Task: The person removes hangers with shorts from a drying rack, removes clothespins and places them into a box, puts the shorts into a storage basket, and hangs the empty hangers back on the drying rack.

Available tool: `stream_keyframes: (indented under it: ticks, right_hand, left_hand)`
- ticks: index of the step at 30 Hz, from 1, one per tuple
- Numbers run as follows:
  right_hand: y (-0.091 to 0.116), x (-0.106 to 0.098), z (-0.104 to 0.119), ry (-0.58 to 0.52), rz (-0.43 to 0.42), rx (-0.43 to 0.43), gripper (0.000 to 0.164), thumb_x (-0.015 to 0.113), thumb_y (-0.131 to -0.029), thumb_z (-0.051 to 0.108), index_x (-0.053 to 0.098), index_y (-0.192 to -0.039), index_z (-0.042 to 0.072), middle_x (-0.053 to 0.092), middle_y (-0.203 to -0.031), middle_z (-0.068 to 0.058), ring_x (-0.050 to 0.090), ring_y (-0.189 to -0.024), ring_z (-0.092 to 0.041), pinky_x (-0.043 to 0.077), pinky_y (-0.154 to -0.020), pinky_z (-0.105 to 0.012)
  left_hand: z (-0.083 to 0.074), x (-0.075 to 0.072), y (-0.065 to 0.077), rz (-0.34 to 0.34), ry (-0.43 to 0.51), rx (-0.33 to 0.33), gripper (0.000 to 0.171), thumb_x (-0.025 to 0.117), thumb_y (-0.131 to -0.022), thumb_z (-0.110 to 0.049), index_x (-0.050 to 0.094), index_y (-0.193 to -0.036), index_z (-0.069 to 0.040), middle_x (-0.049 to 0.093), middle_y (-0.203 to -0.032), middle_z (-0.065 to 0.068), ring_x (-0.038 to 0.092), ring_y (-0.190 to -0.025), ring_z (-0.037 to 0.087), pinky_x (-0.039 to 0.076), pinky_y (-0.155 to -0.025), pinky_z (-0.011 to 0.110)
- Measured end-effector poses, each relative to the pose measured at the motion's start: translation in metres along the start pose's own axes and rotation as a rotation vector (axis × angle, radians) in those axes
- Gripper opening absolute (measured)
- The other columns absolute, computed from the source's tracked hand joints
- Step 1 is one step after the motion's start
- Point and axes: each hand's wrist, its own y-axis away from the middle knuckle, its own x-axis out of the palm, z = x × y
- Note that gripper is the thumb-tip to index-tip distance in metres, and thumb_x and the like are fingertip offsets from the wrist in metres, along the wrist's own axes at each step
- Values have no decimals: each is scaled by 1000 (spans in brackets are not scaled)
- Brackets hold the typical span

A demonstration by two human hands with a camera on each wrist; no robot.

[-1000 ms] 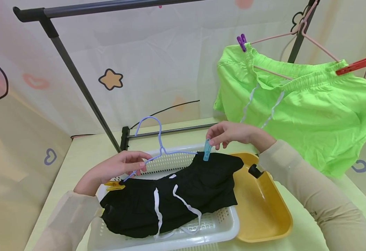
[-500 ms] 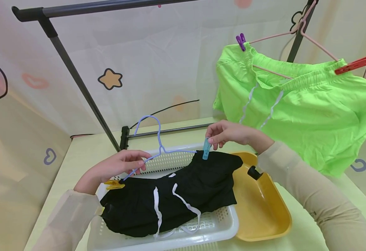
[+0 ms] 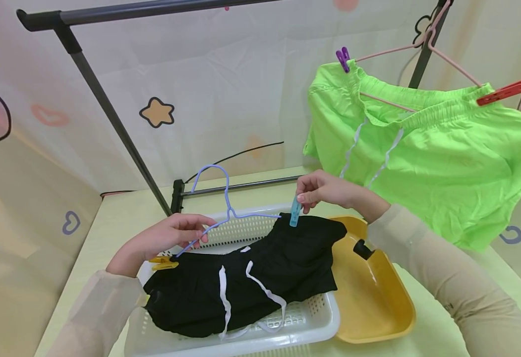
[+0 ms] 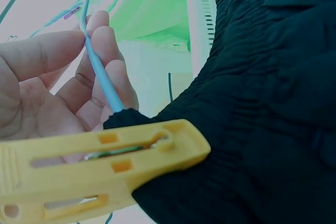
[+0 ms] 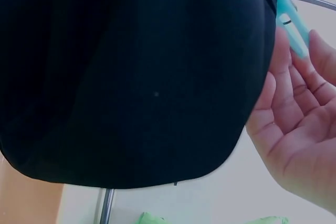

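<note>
Black shorts (image 3: 242, 287) with white drawstrings hang from a blue hanger (image 3: 230, 203) over the white basket (image 3: 331, 317). My left hand (image 3: 175, 233) pinches the hanger's left arm between thumb and fingers. Just below it, a yellow clothespin (image 4: 105, 161) clips the waistband's left end. At the waistband's right end, a light blue clothespin (image 3: 295, 212) sits over the cloth near the hanger's tip. My right hand (image 3: 324, 191) pinches the top of that clothespin; in the right wrist view the thumb and fingers stand around its handles (image 5: 296, 35).
A yellow tray (image 3: 376, 297) lies right of the basket, under my right forearm. Bright green shorts (image 3: 430, 163) hang at the right from a pink hanger (image 3: 456, 64), held by purple and red clothespins (image 3: 505, 92). A dark metal rack (image 3: 108, 104) stands behind.
Very little differs. My right hand and the light blue clothespin shift slightly to the right; the left hand, hanger and black shorts stay nearly still.
</note>
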Motion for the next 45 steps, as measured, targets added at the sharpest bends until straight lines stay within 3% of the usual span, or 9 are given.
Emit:
stream_keyframes:
  ticks: [9,30,45]
  right_hand:
    - [2,1,-2,-18,-30,-15,17,50,-88,5,48,-86,-11,62,-72,1,63,-67,-14,50,-71,-30]
    - [9,-6,-2,14,-175,-34,13,50,-87,1,50,-82,-11,63,-67,3,62,-65,-12,45,-59,-23]
    - [12,-15,-3,54,-197,-52,15,51,-88,4,51,-81,-10,64,-68,2,62,-66,-12,44,-58,-23]
  left_hand:
    - [1,0,2,6,5,13,36,43,-92,-10,43,-127,-1,57,-86,4,52,-73,12,44,-63,24]
    - [3,0,3,0,24,13,38,43,-92,-10,41,-128,1,56,-84,3,51,-71,15,43,-62,24]
    - [1,1,3,4,11,34,38,43,-92,-10,41,-128,2,54,-81,3,49,-70,14,43,-61,24]
